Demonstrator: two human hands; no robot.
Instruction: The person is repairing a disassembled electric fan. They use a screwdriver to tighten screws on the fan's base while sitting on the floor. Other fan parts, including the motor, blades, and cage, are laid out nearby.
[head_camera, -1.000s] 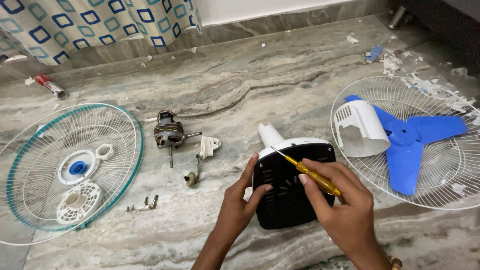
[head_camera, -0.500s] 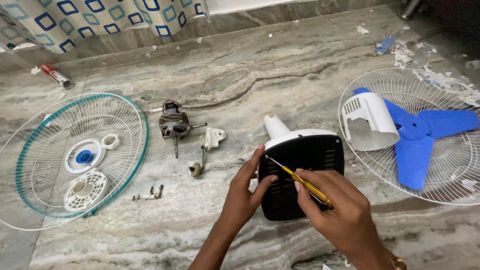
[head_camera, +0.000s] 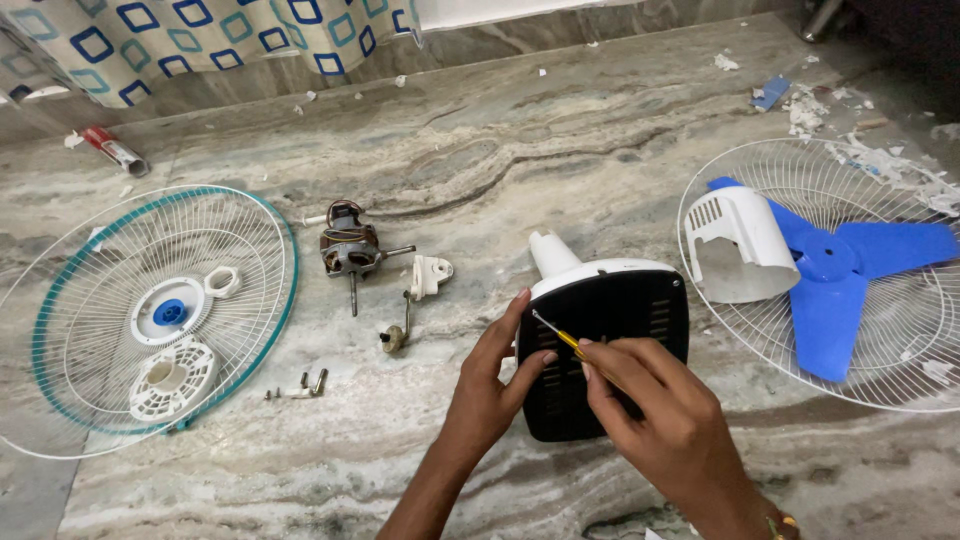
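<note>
You are looking down on a marble floor (head_camera: 560, 150), grey-green with brown veins running across it, evenly lit with only soft shadows. Along its far edge, well beyond the grip, a low stone skirting (head_camera: 600, 35) runs the width of the view, and a curtain (head_camera: 200, 35) printed with blue and grey squares hangs down over it on the far left. Torn bits of white paper (head_camera: 860, 150) lie scattered over the floor to the far right.

Left hand (head_camera: 490, 385) steadying black fan base (head_camera: 610, 340), right hand (head_camera: 665, 425) gripping screwdriver (head_camera: 562, 338)
</note>
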